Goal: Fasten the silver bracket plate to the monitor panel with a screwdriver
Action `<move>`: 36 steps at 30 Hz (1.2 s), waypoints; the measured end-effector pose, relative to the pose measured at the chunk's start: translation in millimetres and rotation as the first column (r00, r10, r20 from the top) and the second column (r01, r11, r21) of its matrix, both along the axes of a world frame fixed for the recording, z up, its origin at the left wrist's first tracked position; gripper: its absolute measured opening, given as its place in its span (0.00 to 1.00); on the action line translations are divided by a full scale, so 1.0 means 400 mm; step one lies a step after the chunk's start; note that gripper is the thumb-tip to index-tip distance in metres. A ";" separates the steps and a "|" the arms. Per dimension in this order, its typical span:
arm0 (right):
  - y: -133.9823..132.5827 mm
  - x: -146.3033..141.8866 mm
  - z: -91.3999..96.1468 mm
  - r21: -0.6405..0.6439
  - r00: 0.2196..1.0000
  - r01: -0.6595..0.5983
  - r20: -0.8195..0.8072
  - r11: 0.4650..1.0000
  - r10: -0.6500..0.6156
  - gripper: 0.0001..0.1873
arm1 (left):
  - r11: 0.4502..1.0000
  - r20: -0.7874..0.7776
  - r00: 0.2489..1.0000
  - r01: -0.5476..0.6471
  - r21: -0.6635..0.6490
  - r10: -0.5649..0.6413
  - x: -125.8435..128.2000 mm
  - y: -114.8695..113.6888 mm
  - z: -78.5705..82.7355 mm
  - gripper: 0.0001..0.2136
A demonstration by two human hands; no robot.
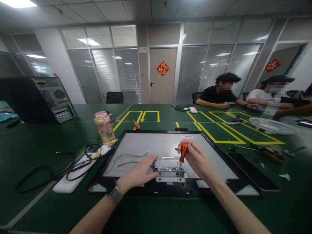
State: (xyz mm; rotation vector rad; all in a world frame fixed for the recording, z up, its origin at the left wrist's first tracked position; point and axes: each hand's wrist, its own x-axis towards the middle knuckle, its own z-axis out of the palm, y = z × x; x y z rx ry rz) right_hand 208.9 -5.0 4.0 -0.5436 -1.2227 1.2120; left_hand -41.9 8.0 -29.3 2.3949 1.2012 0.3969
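A flat display panel [146, 143] lies on the table with its grey back up, inside a black frame [170, 191]. Near its front edge sits a metal bracket [168, 162] with connector ports along its front face. My left hand [140, 170] grips the bracket's left end, thumb at the front and fingers toward the back. Closed around an orange-and-black screwdriver [184, 151], my right hand [195, 157] holds it almost upright, tip down at the bracket's right part. Whether the tip sits in a screw is too small to tell. Thin wires [129, 156] run left from the bracket.
Left of the panel are a white power strip [70, 178] with black cables, a drink bottle [104, 128] and a computer case [46, 99]. A second screwdriver [136, 125] lies behind. At right are a dark flat panel [253, 170] and a white basket [273, 125]; two people sit beyond.
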 end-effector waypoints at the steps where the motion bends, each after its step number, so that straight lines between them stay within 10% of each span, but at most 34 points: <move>1: 0.000 -0.001 0.001 0.014 1.000 0.007 -0.009 1.000 -0.007 0.12 | 1.000 0.002 1.000 -0.001 0.002 0.001 0.000 0.000 -0.002 0.29; 27: 0.007 0.011 -0.007 0.155 0.966 0.188 0.148 0.970 -0.211 0.11 | 1.000 -0.011 1.000 -0.010 -0.006 0.010 -0.003 -0.001 -0.001 0.30; 36: 0.003 0.029 0.014 0.143 0.970 0.073 0.221 0.987 -0.104 0.15 | 1.000 -0.022 1.000 -0.017 -0.025 0.016 0.002 -0.001 0.007 0.30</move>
